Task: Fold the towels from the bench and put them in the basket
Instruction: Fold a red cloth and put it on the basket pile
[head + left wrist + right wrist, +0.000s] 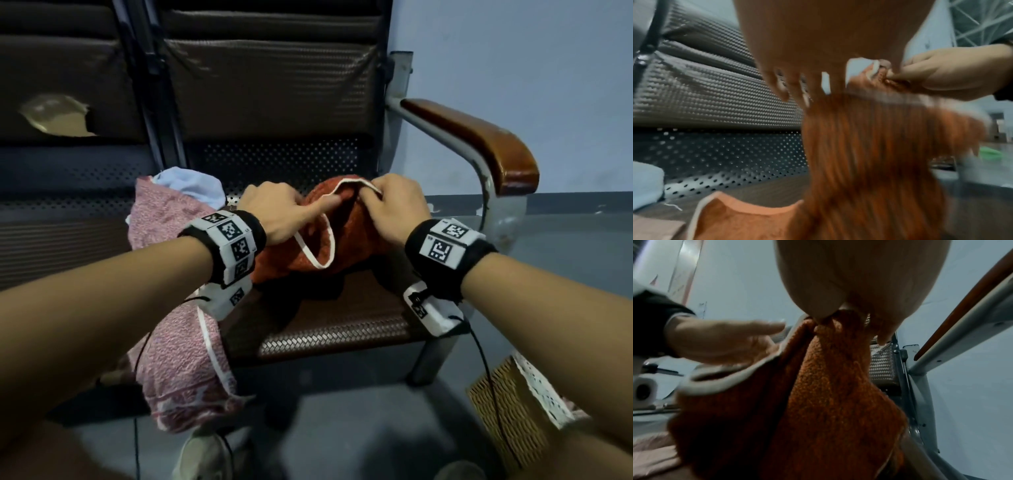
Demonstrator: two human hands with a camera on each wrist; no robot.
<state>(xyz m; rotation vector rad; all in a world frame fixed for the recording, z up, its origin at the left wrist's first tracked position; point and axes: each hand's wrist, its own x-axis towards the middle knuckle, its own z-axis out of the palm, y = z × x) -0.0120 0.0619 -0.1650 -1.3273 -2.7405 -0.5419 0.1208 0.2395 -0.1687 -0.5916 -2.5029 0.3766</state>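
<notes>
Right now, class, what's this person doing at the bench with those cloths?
A person is working on an orange towel with white trim, lifted above the bench seat. The right hand pinches its top edge, while the left hand reaches along the trim with fingers extended. It is not yet folded. A pink towel and a light blue one still lie on the bench, and the wicker basket stands on the floor to the right.
</notes>
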